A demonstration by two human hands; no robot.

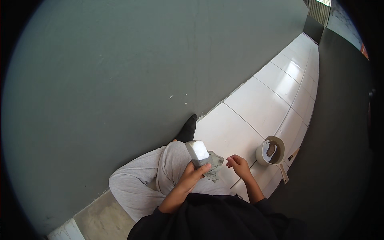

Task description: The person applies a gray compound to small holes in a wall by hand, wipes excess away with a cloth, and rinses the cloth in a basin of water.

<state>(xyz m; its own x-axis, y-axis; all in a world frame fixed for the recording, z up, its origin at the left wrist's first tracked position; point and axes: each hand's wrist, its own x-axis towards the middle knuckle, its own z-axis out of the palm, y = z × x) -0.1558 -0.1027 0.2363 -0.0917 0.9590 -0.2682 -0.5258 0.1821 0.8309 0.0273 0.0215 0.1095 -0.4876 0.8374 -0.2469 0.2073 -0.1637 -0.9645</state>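
Observation:
My left hand [192,176] is closed round a block-like thing [199,151] with a bright white face and a grey, ribbed-looking side; its exact kind does not show. A crumpled grey-green cloth [215,165] hangs beside the block, against the fingers of the same hand. To the right of the cloth, and apart from it, is my right hand [239,165], its fingers curled in toward the thumb. Whether a small thing sits between those fingertips I cannot make out. Both hands are above my lap, in front of my grey trousers [140,180].
A cream long-handled dipper [262,158] stands on the white tiled floor [248,108] at my right, holding dark liquid. By its far side lies a small brown and black thing [294,155]. Grey walls [120,80] rise ahead and at right. My dark-socked foot [187,130] is near the wall.

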